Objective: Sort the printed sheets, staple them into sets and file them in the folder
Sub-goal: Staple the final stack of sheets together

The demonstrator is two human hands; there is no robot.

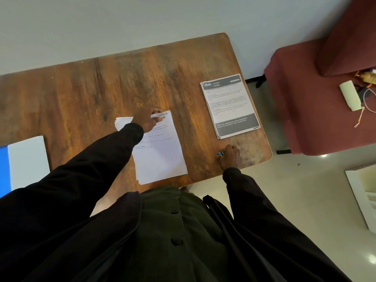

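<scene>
A stack of white printed sheets (160, 151) lies in the middle of the wooden table (81, 94), near its front edge. My left hand (147, 121) rests on the stack's top edge, fingers lying over the heading. A second stack with grey banners (230, 106) lies near the table's right end. My right hand (230, 156) sits just below that stack at the front right corner, fingers curled over a small blue object (220, 153), mostly hidden. A blue and white folder (22, 161) lies at the left edge.
A dark red sofa (315, 82) stands right of the table with a white roll (350, 95) and cords on its seat. A white unit (364, 192) stands at the right edge. The far half of the table is bare wood against a pale wall.
</scene>
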